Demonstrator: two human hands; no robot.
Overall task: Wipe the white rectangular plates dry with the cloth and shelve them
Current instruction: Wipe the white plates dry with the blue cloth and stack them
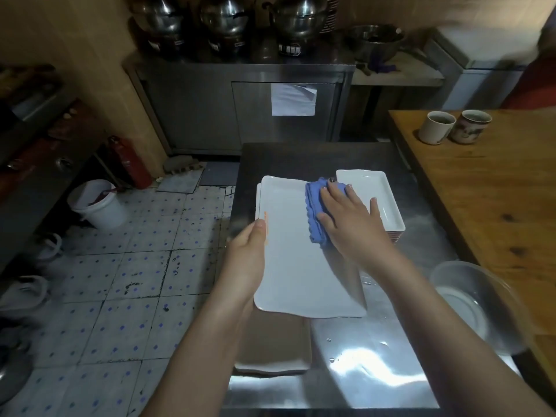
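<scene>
Closest to me, one white plate (272,352) lies flat on the steel table (376,374), half under the left forearm. Above it I see the left hand (245,260) gripping the left rim of a second white rectangular plate (298,266), thumb on top and fingers curled out of sight beneath. The right hand (349,224) lies flat with its fingers spread and straight, pressing one folded blue cloth (314,212) onto that plate's far right part. A further plate edge (258,203) peeks out beyond the held plate's far left corner. Just right of the cloth stands one stack of plates (373,191); I cannot count its layers. One clear glass bowl (481,305) sits at the table's right edge. Two cups (436,127) stand side by side on the wooden table (496,212). Three steel pots (228,22) line the back counter.
</scene>
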